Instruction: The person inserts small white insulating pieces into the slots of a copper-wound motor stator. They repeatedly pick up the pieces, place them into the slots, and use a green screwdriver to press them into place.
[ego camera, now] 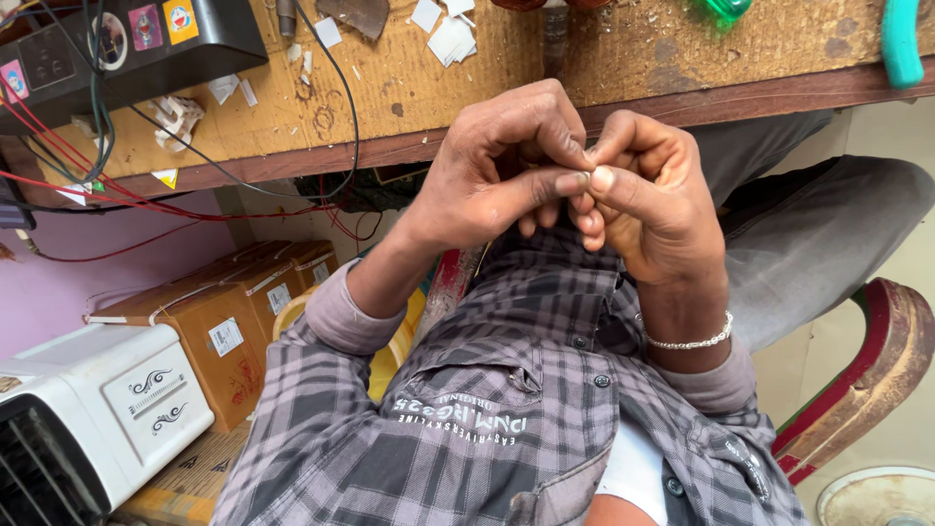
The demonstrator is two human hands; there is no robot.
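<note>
Hands are meeting just below the bench edge: the left hand (pixel 492 175) and the right hand (pixel 648 195) are pressing thumb tip to thumb tip, their fingers curled inward and bunched together over something too small to make out between the fingertips, so whether either hand is actually gripping anything cannot be told. A beaded bracelet (pixel 693 341) is circling the right wrist, and both forearms are emerging from the pushed-up sleeves of a grey plaid shirt (pixel 467 409), which is filling the lower middle of the view. Grey trousers (pixel 818 234) are showing to the right of the hands, beside the red arm of a chair (pixel 877 370). To the left, a white appliance (pixel 97 409) is sitting near a row of brown cartons (pixel 229 321). Beyond the hands, a worn wooden bench (pixel 438 88) is running across the top, strewn with white paper scraps (pixel 448 34). A black box (pixel 107 49) with coloured stickers is resting at the bench's left end, with red wires (pixel 146 205) and a black cable (pixel 341 88) trailing off it, while a teal handle (pixel 901 44) is lying at the far right.
</note>
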